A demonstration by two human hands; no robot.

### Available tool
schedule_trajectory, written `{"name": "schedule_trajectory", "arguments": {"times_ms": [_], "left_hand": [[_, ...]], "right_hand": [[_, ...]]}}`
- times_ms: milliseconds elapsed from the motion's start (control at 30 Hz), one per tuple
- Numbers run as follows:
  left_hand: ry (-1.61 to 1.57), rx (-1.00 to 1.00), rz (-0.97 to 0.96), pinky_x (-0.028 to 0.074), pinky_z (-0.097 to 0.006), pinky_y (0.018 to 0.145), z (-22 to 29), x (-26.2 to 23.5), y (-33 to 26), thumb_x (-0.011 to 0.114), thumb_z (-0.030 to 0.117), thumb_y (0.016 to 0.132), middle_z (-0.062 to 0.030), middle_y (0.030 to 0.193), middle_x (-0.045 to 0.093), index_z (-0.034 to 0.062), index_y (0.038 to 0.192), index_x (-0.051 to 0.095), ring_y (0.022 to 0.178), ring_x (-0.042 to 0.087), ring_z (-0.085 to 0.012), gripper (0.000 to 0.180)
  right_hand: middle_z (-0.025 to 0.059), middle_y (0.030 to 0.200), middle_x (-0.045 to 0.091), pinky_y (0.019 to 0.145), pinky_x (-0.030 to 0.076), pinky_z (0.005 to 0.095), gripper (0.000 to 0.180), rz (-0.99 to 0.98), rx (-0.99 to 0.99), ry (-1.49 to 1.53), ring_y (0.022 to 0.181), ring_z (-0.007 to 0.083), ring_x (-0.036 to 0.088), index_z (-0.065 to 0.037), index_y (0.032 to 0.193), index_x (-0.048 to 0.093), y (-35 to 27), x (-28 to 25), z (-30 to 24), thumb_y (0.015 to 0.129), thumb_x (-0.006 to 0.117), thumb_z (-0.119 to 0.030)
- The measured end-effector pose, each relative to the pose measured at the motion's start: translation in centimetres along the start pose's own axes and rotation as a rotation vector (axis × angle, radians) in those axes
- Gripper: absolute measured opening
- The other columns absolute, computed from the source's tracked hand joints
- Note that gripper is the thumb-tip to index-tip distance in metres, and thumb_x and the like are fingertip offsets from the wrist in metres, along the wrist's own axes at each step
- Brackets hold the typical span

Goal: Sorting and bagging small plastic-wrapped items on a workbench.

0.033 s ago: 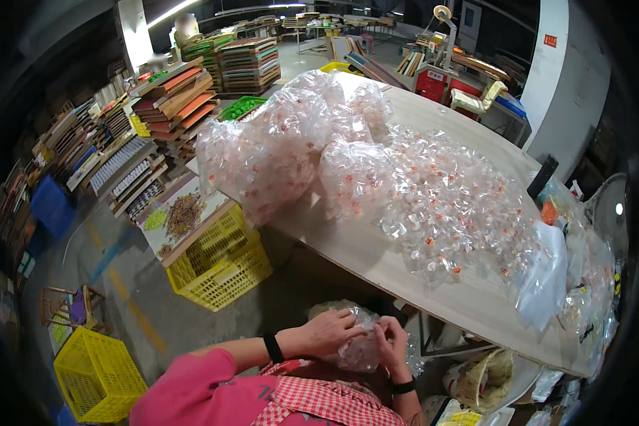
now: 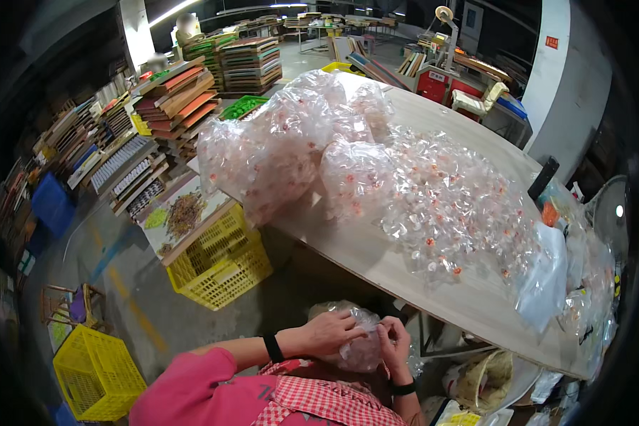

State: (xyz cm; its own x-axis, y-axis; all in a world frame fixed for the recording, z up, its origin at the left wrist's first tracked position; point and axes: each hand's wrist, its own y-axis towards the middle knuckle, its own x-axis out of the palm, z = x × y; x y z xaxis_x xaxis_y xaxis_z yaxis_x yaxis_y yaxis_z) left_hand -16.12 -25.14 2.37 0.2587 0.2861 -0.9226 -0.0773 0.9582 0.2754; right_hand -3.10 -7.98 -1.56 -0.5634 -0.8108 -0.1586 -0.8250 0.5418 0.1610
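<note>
A bulging clear plastic bag point(image 2: 362, 356) is at my lap, below the near edge of the table. Across its upper left side lies my left hand point(image 2: 330, 332), fingers bent and closed on the loose film. My right hand point(image 2: 395, 343) pinches the film at the bag's upper right, thumb and fingertips together. The two hands are close but apart. What fills the bag is hard to make out through the shine. On the table point(image 2: 334, 257) is a wide heap of small clear packets point(image 2: 454, 206) with orange-red bits. Large filled clear bags point(image 2: 263, 153) stand left of the heap.
Yellow plastic crates point(image 2: 224, 259) stand on the floor at the left, one beneath a board of small brown and green pieces point(image 2: 182, 215). White plastic sheeting point(image 2: 543, 273) hangs at the table's right end. An open sack point(image 2: 484, 380) is below. Board stacks point(image 2: 177, 106) rise behind.
</note>
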Motion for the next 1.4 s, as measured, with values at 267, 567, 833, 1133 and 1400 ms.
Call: {"name": "schedule_trajectory", "arguments": {"times_ms": [267,567,833,1133,1400], "left_hand": [[-0.112,0.015,0.071,0.051,-0.038,0.069,0.7,0.1,-0.4,0.071,0.016,0.069,-0.0052,0.094,0.057,0.0165,0.11,0.062,0.085,0.059,-0.0278,0.042],[-0.183,-0.103,0.101,0.051,-0.04,0.075,0.4,1.4,0.5,0.071,0.016,0.064,-0.008,0.098,0.059,0.0131,0.109,0.061,0.092,0.058,-0.0289,0.046],[-0.25,-0.22,0.395,0.05,-0.042,0.078,-1.7,4.0,-0.5,0.068,0.015,0.067,-0.0089,0.09,0.058,0.0145,0.104,0.062,0.089,0.057,-0.0322,0.037],[-0.247,-0.231,0.402,0.05,-0.044,0.08,-2.3,4.2,-1.0,0.068,0.015,0.068,-0.0094,0.094,0.057,0.0169,0.108,0.059,0.092,0.057,-0.0333,0.041],[-0.232,-0.263,0.398,0.05,-0.043,0.079,-2.2,4.7,-1.1,0.068,0.016,0.069,-0.0089,0.094,0.057,0.016,0.107,0.059,0.093,0.057,-0.0325,0.039]], "right_hand": [[-0.0028,0.075,0.055,0.064,0.041,0.0199,0.009,0.081,0.104,-0.005,0.069,0.0042,0.049,0.0,0.09,0.06,-1.8,-1.7,-0.2,0.092,0.062,-0.008],[-0.0039,0.076,0.054,0.06,0.039,0.0202,0.009,-0.041,0.108,-0.051,0.068,0.0036,0.047,-0.001,0.092,0.061,-3.5,-2.0,2.0,0.094,0.06,-0.01],[-0.0036,0.076,0.052,0.061,0.038,0.0207,0.006,-0.007,0.186,0.008,0.067,0.0041,0.045,-0.003,0.098,0.058,-4.1,-1.9,3.6,0.096,0.055,-0.008],[0.0007,0.09,0.054,0.069,0.041,0.0218,0.012,-0.04,0.267,0.071,0.079,0.0078,0.049,0.0,0.107,0.055,-4.2,-2.1,4.1,0.098,0.051,-0.007],[0.0003,0.087,0.051,0.065,0.039,0.0221,0.009,-0.058,0.209,-0.026,0.075,0.0081,0.046,0.0,0.103,0.053,-4.0,-2.3,4.0,0.097,0.05,-0.005]]}}
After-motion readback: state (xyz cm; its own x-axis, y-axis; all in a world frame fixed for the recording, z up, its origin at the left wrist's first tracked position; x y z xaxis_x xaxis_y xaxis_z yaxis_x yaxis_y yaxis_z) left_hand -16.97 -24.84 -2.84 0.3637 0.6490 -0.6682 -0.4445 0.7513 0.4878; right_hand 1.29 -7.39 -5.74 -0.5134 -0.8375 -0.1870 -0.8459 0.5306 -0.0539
